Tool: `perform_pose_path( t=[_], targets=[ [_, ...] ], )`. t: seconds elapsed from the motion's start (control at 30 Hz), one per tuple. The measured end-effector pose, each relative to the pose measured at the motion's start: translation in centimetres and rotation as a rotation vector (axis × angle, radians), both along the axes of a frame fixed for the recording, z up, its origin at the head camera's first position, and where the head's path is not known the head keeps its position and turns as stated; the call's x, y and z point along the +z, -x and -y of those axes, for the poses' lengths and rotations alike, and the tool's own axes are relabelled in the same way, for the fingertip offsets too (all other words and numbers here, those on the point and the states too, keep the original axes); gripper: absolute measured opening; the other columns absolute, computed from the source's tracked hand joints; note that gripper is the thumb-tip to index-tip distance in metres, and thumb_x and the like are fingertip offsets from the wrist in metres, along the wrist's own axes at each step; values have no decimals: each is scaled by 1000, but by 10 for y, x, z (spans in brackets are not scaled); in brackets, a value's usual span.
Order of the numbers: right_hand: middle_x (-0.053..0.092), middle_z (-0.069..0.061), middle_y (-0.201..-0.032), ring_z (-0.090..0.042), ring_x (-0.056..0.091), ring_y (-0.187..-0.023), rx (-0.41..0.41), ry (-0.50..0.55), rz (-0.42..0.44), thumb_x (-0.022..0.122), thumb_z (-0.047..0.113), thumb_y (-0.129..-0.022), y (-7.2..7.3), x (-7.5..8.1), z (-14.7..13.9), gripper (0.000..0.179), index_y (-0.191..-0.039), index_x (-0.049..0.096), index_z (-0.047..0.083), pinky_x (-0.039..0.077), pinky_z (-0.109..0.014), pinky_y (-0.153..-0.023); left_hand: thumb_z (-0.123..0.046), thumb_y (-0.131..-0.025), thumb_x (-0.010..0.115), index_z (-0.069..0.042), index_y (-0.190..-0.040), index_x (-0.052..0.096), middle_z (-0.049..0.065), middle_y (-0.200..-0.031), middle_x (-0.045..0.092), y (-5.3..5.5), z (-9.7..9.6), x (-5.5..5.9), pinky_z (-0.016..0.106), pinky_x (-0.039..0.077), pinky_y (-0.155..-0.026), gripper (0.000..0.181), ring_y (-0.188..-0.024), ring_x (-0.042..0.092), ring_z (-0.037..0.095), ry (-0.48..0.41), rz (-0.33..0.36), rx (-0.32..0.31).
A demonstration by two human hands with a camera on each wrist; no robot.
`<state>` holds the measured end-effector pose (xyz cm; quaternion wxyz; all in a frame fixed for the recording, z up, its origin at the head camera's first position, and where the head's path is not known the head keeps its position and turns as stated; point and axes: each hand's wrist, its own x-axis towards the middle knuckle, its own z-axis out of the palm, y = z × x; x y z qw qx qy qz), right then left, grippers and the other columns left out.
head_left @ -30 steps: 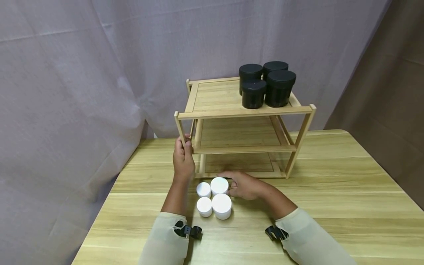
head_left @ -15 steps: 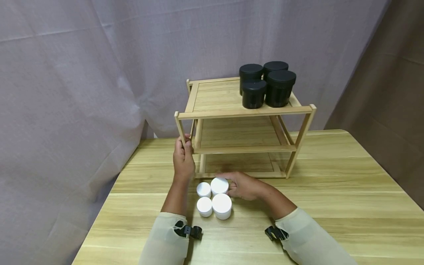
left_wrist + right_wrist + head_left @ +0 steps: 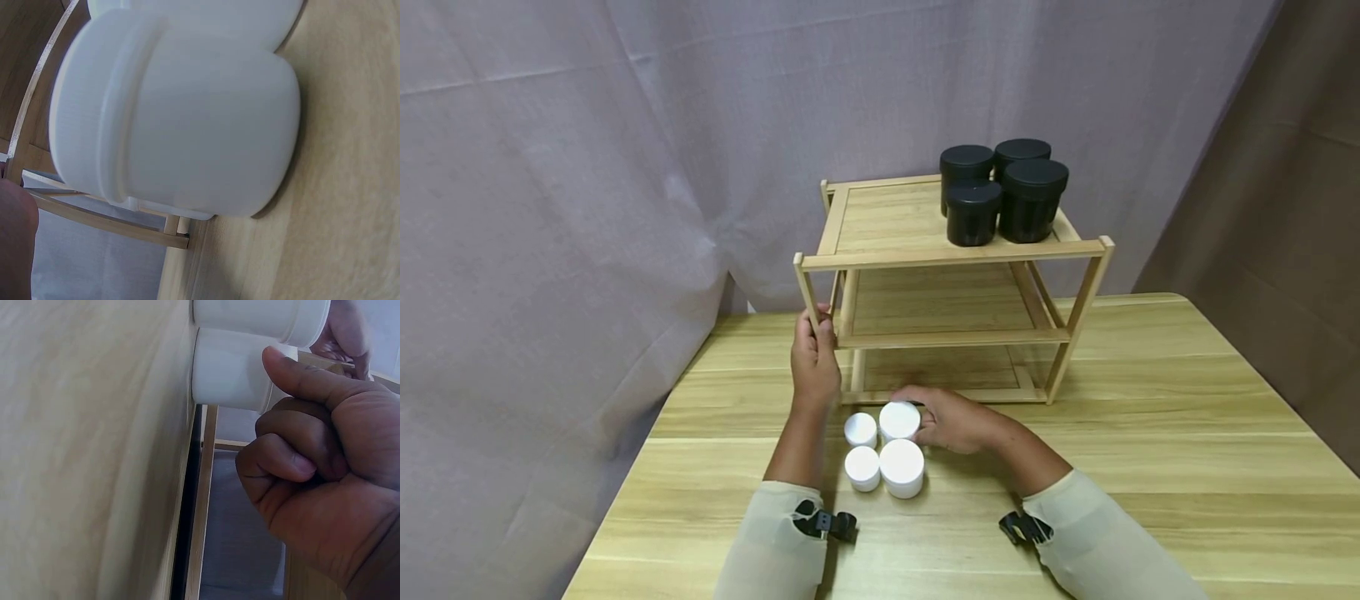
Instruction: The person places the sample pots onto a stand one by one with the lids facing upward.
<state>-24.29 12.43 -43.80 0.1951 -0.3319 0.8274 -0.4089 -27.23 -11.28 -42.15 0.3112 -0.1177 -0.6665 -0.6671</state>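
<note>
My left hand [image 3: 815,362] grips the front left post of a wooden shelf rack [image 3: 953,338]. My right hand [image 3: 951,419] pinches the far right one of several lidded white jars [image 3: 899,419], which stand close together before the rack. In the right wrist view its thumb [image 3: 306,378] lies against that jar [image 3: 231,369], with other fingers curled into the palm; the index fingertip is hidden there. A larger white jar [image 3: 902,467] stands just nearer, with two smaller ones [image 3: 862,467] to its left. One jar [image 3: 212,125] fills much of the left wrist view.
Several black lidded jars [image 3: 972,212] stand on the right of the rack's top shelf. Grey cloth [image 3: 737,108] hangs behind the wooden table [image 3: 1150,433], and a brown cloth [image 3: 1285,208] hangs at the right.
The far right white jar has shifted slightly to the right, with my right hand's fingers around it. My left hand stays on the rack post.
</note>
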Motion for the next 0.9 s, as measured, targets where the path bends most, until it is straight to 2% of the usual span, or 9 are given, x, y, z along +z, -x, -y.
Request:
perform_pose_path(
  t=[0.07, 0.27, 0.43, 0.57, 0.7, 0.9],
  targets=[
    [63, -5, -104, -9, 52, -80, -7, 0, -11, 78, 0, -98, 0, 1, 0, 56, -150, 58, 3, 45, -20, -73, -8, -116, 46, 13, -138, 53, -1, -85, 47, 0, 0, 0, 20, 44, -74, 31, -79, 47, 9, -1, -4, 0],
    [66, -6, -104, -11, 56, -80, -17, -13, -3, 77, 1, -99, -2, 5, 0, 56, -151, 55, 3, 48, -22, -72, -7, -116, 46, 12, -138, 53, -2, -85, 47, 0, 1, -1, 23, 45, -75, 30, -80, 48, 9, -12, 4, -6],
    [71, -10, -123, -14, 64, -99, -70, -68, -59, 80, 7, -98, -5, 10, 0, 54, -147, 56, 4, 55, -31, -88, -8, -116, 45, 12, -138, 52, 0, -85, 46, 0, 1, -1, 21, 44, -74, 31, -80, 47, 10, -8, -5, -7],
    [71, -11, -124, -16, 65, -103, -116, -118, -98, 81, 8, -97, -8, 15, -1, 54, -145, 56, 5, 55, -34, -89, -8, -116, 45, 13, -138, 52, 0, -84, 46, -1, 0, -1, 20, 44, -73, 31, -79, 47, 9, -2, -12, -10],
    [72, -13, -121, -17, 66, -102, -138, -126, -128, 82, 6, -96, -10, 20, -2, 54, -143, 57, 2, 56, -34, -87, -7, -116, 45, 13, -138, 52, -2, -84, 46, 0, 0, -1, 19, 44, -74, 31, -79, 47, 8, 2, -13, -9],
    [74, -13, -120, -20, 67, -105, -176, -147, -192, 84, 7, -94, -12, 29, -5, 55, -142, 58, 1, 57, -42, -92, -8, -116, 46, 13, -138, 52, -2, -85, 47, 0, 0, -1, 22, 45, -74, 31, -79, 48, 9, 2, -5, 1]
  ],
)
